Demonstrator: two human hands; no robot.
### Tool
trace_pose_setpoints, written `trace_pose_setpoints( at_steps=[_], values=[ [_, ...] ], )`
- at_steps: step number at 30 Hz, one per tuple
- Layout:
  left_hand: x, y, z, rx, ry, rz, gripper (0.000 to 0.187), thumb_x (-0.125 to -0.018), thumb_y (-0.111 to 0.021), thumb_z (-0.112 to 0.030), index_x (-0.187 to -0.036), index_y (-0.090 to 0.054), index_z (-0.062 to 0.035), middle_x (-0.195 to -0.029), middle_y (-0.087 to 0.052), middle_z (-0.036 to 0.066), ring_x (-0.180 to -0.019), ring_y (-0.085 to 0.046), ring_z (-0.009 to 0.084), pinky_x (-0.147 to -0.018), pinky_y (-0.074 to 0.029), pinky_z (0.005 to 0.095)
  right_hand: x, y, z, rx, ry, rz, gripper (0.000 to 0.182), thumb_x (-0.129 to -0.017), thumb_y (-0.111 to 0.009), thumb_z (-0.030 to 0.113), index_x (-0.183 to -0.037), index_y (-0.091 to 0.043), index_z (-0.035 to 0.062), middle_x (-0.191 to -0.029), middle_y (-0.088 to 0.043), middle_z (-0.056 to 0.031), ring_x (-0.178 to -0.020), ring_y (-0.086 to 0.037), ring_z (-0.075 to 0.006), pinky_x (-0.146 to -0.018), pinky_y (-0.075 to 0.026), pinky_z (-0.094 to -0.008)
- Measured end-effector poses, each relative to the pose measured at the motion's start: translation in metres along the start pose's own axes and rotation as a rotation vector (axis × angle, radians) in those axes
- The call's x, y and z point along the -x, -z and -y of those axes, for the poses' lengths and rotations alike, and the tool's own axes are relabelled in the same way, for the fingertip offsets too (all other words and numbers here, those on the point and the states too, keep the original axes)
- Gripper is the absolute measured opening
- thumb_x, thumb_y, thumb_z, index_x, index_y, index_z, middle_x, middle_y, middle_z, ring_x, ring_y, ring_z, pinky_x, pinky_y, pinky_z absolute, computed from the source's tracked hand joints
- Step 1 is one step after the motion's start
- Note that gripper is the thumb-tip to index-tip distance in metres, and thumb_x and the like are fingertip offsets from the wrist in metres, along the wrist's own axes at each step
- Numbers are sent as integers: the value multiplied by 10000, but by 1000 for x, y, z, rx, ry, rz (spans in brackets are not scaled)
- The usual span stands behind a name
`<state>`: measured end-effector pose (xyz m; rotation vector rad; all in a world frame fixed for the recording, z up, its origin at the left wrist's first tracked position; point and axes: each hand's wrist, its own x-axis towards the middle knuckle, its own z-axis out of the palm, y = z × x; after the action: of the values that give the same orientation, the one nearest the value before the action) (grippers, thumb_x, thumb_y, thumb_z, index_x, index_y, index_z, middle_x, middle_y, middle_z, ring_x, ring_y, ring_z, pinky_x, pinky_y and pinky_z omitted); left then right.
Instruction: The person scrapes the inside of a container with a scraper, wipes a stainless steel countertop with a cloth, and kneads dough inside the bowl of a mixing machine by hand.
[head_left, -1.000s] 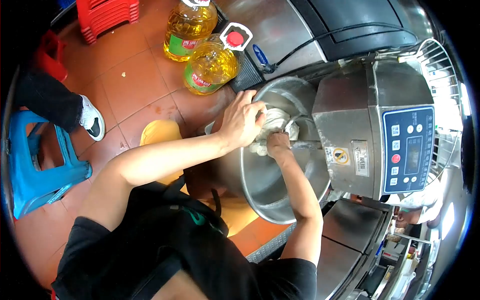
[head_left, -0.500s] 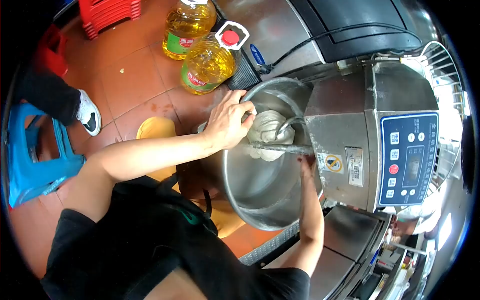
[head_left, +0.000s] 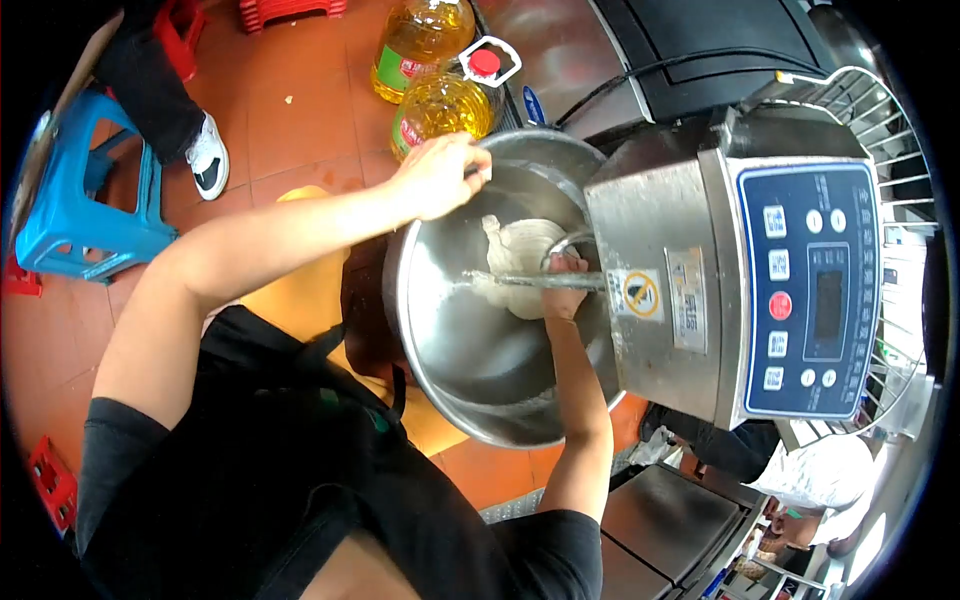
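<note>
A large metal mixing bowl (head_left: 455, 395) stands under the mixer head (head_left: 650, 300). Pale dough (head_left: 525, 240) lies in it around the curved hook (head_left: 575, 240), beside a straight metal bar (head_left: 520, 281). My left hand (head_left: 440, 178) is over the bowl's upper left rim, fingers curled together; a small whitish bit shows at the fingertips, too small to name. Reaching in past the bar, my right hand (head_left: 565, 285) has its fingers closed at the dough, close against the hook; the bar partly hides it.
Two oil jugs (head_left: 440, 105) stand on the tiled floor (head_left: 300, 120) beyond my left hand. A blue stool (head_left: 95, 225) and a person's shoe (head_left: 208, 158) are at the left. The control panel (head_left: 808, 290) faces up. At lower right is another person in white (head_left: 820, 470).
My right hand has moved from beside the mixer head up to the dough and hook. My left hand has come away from the dough to the rim. The view has shifted.
</note>
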<state>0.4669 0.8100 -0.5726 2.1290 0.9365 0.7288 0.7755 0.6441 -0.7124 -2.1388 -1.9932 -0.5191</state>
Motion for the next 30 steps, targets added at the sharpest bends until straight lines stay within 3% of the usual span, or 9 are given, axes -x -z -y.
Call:
trace_pose_setpoints(
  at_steps=[3,6,10,14,16,17,20,27,30],
  values=[
    [-2,3,-2,-85,45,124,192,-883,-561,-231,-980,-634,-82,-1031,-573,141,-1035,-552,339,-938,-419,480,13,21,0,18,44,156,100,-847,-537,124,-892,-598,59,-905,-617,-123,-918,-565,-318,-812,-443,-441],
    [1,7,-1,-93,19,137,156,-872,-557,-197,-963,-624,-90,-1001,-581,136,-1030,-554,331,-965,-389,514,-10,85,25,233,52,628,184,-844,-545,172,-956,-631,55,-966,-638,-147,-938,-579,-349,-825,-454,-452],
    [-1,4,-1,-123,34,143,142,-830,-590,-149,-954,-625,-89,-968,-584,133,-996,-566,331,-869,-445,470,-5,120,29,-44,-115,408,209,-853,-543,199,-942,-658,50,-942,-654,-203,-909,-618,-338,-770,-475,-466],
    [0,3,-2,-111,24,147,214,-807,-628,-154,-1012,-632,-94,-984,-568,142,-988,-567,331,-835,-455,453,4,40,-15,-461,-493,196,207,-878,-598,219,-969,-638,37,-875,-665,-149,-790,-635,-249,-661,-479,-382],
    [4,3,-3,-49,39,84,204,-768,-643,-179,-958,-658,-106,-1010,-607,179,-1003,-583,363,-823,-471,467,-16,23,-11,-1311,-835,101,211,-869,-648,211,-976,-631,31,-835,-664,-94,-733,-624,-183,-626,-478,-328],
    [5,3,-3,-15,48,73,205,-781,-640,-184,-973,-661,-118,-989,-606,186,-980,-587,372,-814,-472,475,-23,27,-12,-1383,-853,199,179,-858,-683,180,-966,-635,45,-757,-611,-6,-655,-561,-96,-603,-457,-244],
    [7,1,-1,37,71,66,204,-811,-648,-236,-986,-660,-133,-958,-585,158,-1000,-570,337,-834,-456,452,-29,39,-16,-1517,-887,339,139,-866,-663,157,-950,-636,50,-726,-578,-1,-622,-529,-93,-605,-440,-236],
    [1,3,1,-18,59,131,271,-816,-665,-262,-1045,-639,-119,-1011,-544,139,-1000,-557,324,-811,-472,448,-8,39,-45,-1194,-744,663,190,-857,-669,158,-1003,-672,36,-722,-593,1,-628,-529,-83,-558,-407,-242],
    [1,1,1,18,-28,73,329,-813,-668,-258,-1078,-620,-69,-1133,-527,164,-1052,-541,340,-868,-476,447,-10,57,-39,-955,-685,555,175,-864,-658,164,-969,-664,23,-730,-620,-22,-592,-528,-80,-520,-400,-232]
  ],
)
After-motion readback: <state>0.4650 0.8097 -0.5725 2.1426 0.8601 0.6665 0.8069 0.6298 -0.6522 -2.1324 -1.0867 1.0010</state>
